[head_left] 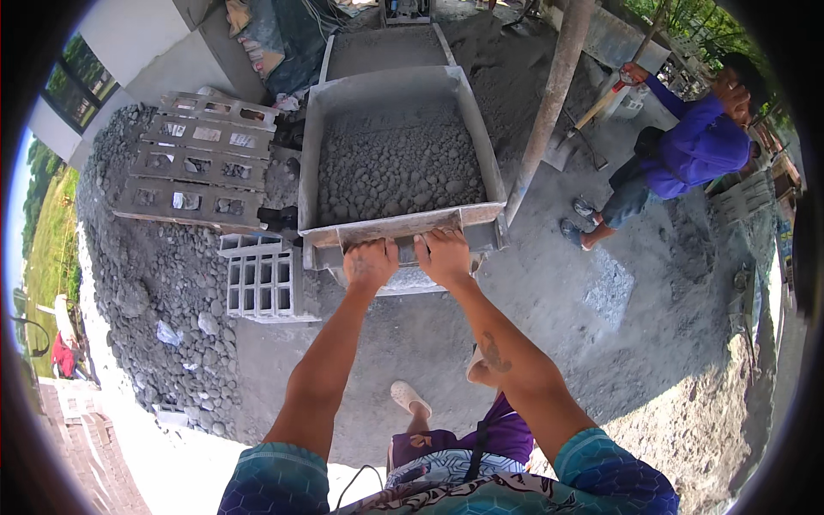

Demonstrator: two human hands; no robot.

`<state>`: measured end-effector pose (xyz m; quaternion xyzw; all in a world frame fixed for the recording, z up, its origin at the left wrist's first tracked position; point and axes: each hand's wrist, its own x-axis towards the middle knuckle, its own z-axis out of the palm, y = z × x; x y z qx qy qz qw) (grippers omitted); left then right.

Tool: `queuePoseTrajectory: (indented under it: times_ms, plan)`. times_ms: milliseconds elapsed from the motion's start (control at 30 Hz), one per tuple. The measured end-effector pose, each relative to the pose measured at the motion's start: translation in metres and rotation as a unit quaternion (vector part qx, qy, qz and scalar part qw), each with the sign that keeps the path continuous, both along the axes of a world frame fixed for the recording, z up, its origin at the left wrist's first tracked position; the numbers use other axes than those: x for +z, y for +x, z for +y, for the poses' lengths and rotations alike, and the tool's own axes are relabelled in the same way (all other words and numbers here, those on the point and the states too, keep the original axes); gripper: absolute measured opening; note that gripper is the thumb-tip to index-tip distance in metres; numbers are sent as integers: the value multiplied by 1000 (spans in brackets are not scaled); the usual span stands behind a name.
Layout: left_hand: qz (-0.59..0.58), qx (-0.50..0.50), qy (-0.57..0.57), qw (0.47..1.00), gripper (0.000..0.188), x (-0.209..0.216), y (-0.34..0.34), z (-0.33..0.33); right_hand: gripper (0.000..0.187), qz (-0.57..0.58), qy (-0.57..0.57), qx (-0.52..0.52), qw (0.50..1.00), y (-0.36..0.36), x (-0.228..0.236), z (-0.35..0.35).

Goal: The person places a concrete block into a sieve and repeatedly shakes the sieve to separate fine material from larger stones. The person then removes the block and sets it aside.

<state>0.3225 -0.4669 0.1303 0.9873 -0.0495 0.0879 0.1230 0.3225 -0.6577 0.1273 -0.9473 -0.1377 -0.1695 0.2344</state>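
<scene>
Left hand (372,263) and right hand (443,256) — each grip curled over the near edge — hold the boxy, worn tray (403,222) straight ahead, lumpy grey gravel (399,165) inside. Hollow blocks (299,279) crowd its left; a pole (551,112) slants by its right corner, open dusty floor (541,275) beyond.

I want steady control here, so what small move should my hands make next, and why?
Perhaps slide your left hand and right hand slightly apart along the near side of the gray box: they sit close together near its middle, and lumpy gray material lies inside, so a wider hold might steady the box.
</scene>
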Motion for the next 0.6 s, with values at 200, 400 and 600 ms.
queuePoseTrajectory:
  times_ms: [200,400,600]
  plan:
    - [-7,5,-27,1000,43,2,-10,11,18,8,158,67,985,-91,6,-35]
    - [-7,2,-6,1000,44,10,-16,20,33,452,103,-213,860,-343,-87,-197]
    - [-22,-35,-38,998,47,-6,-7,8,22,314,471,-716,408,-788,-72,-333]
